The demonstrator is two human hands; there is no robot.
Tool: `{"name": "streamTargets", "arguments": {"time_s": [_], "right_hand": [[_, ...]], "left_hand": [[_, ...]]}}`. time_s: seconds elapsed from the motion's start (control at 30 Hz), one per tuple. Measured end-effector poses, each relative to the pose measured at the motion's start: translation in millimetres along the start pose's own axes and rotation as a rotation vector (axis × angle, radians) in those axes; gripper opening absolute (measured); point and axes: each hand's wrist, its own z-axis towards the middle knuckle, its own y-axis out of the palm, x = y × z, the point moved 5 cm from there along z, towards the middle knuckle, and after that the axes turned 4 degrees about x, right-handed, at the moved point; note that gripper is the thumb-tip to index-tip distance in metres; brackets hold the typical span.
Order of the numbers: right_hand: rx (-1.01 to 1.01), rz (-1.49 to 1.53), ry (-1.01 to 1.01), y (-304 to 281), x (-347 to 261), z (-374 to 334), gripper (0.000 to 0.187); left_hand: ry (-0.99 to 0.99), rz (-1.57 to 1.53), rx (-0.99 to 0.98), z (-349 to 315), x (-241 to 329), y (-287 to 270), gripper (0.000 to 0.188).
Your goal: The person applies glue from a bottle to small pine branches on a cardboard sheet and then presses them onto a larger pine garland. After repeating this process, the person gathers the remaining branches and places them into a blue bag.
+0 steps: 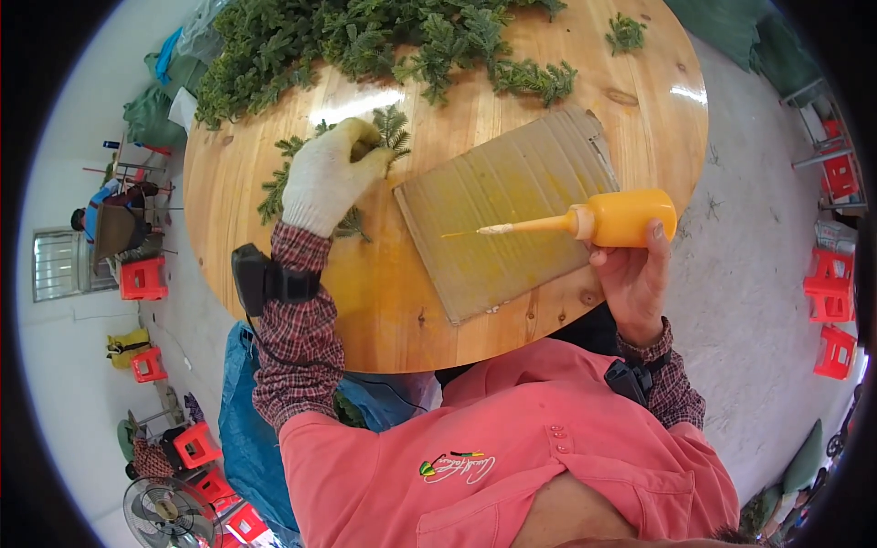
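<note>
My left hand (331,179), in a white knit glove yellowed at the fingers, is closed in a pinch on a green fir sprig (393,131). More green needles (274,194) stick out past the glove on its left and below the wrist; whether they belong to the same sprig is hidden. My right hand (636,285), bare, grips an orange squeeze bottle (630,219) lying sideways in the air. Its long nozzle points left, with a pale crust and a thin yellow strand at the tip. Under the nozzle lies a yellow-stained sheet of corrugated cardboard (493,265).
A big heap of fir greenery (365,41) covers the far side of the round wooden table (402,320). A small loose sprig (626,34) lies at the far right. Red stools (143,279) and a standing fan (166,511) are on the floor; another person (110,215) sits at left.
</note>
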Motion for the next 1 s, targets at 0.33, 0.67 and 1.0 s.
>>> {"name": "streamTargets", "arguments": {"time_s": [0.33, 0.67, 1.0], "right_hand": [[0.069, 0.064, -0.081, -9, -12, -9, 0.049], [0.039, -0.214, -0.275, -14, -27, -24, 0.052], [-0.149, -0.645, -0.478, 4, -36, -37, 0.064]], "left_hand": [[-0.079, -0.214, -0.038, -79, 64, 32, 0.033], [0.161, -0.015, 0.42, -105, 71, 16, 0.034], [0.349, 0.108, 0.357, -102, 95, 47, 0.032]]}}
